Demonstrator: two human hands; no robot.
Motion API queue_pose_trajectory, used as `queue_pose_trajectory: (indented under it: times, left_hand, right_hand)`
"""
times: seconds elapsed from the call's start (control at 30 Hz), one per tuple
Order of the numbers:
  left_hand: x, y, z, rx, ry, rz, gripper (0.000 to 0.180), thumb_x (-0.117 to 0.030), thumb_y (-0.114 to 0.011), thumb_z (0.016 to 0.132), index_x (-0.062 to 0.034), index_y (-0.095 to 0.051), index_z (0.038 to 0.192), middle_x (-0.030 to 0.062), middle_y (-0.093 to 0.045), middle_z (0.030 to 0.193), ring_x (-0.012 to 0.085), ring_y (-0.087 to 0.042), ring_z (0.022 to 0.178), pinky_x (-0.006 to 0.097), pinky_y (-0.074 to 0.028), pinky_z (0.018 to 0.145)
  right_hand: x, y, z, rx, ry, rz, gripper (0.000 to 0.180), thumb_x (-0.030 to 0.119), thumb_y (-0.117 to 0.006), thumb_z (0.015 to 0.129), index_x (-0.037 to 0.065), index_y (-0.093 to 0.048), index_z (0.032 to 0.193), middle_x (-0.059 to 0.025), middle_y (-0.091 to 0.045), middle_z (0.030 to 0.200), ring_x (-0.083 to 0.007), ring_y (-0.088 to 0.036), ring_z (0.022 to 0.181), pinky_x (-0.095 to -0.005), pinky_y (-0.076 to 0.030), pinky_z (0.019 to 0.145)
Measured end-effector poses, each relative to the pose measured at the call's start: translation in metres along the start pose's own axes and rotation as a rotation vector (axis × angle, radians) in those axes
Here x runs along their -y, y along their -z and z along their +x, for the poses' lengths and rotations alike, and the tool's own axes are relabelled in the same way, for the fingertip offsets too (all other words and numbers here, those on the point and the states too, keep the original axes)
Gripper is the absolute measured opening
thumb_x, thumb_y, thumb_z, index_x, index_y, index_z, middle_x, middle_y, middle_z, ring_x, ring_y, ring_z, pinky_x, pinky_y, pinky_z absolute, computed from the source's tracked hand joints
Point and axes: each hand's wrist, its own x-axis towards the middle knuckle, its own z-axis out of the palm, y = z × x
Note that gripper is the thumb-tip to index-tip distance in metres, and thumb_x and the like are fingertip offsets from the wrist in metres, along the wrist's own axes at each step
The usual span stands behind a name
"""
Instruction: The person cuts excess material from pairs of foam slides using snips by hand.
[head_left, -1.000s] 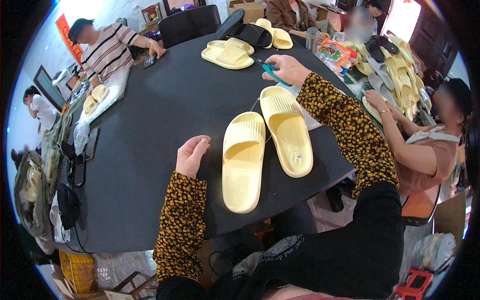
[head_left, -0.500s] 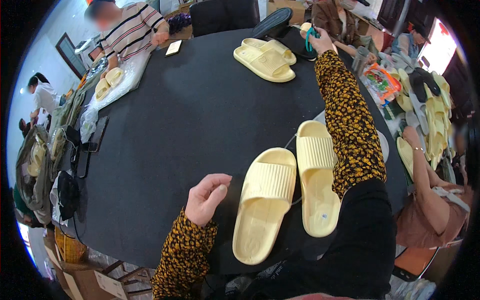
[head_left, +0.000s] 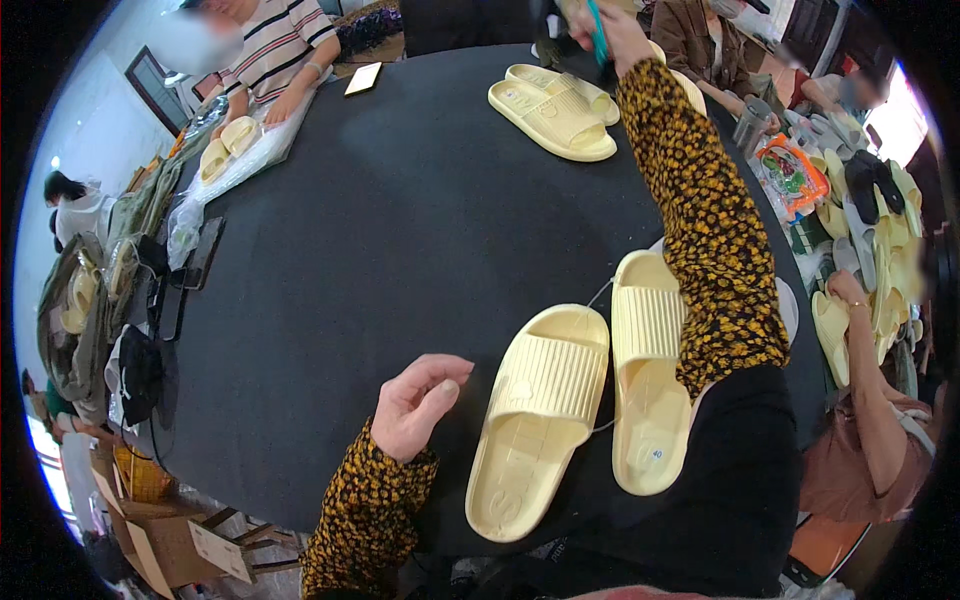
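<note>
Two pale yellow ribbed slippers lie side by side in front of me, the left slipper (head_left: 515,470) and the right slipper (head_left: 650,400), a thin cord looping between them. My right forearm partly covers the right one. Left of them, my left hand (head_left: 415,405) hovers loosely curled, thumb apart from the fingers, holding nothing. My right hand (head_left: 615,35) reaches to the far side of the table, closed around teal-handled scissors (head_left: 599,32); their blades are not clear to see. Just below and left of it rests another pair of yellow slippers (head_left: 550,115).
The black table (head_left: 330,300) carries a white phone (head_left: 363,79) at the far edge. A person (head_left: 280,60) sits far left with small slippers (head_left: 228,147) on plastic wrap. At the right are heaped slippers (head_left: 885,260), an orange packet (head_left: 790,178) and another person's arm (head_left: 870,390).
My right hand with the scissors has moved farther away and slightly left. The view has shifted a little. My left hand stays beside the near slippers.
</note>
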Motion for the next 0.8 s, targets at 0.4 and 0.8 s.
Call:
queue_pose_trajectory:
  times: [0.4,0.8]
  left_hand:
    - [-0.01,0.02,0.006,-0.914,-0.8,0.338,0.035,-0.013,-0.048,0.093,0.0,-0.048,0.126,0.0081,-0.053,0.119,0.0161,-0.05,0.107,0.028,-0.041,0.09]
    - [0.0,0.055,-0.056,-0.763,-0.701,0.594,0.031,-0.018,-0.061,0.085,-0.0009,-0.058,0.111,0.0154,-0.054,0.12,0.0291,-0.049,0.114,0.038,-0.036,0.098]
  right_hand:
    - [0.234,-0.16,-0.132,0.594,-0.037,0.141,0.044,0.039,-0.069,0.078,0.0,-0.063,0.097,-0.0102,-0.066,0.077,-0.0105,-0.06,0.064,-0.0223,-0.047,0.057]
    - [0.258,-0.115,-0.347,0.415,-0.39,0.298,0.04,0.025,-0.059,0.089,0.001,-0.045,0.117,-0.0114,-0.063,0.094,-0.0125,-0.06,0.078,-0.0266,-0.05,0.072]
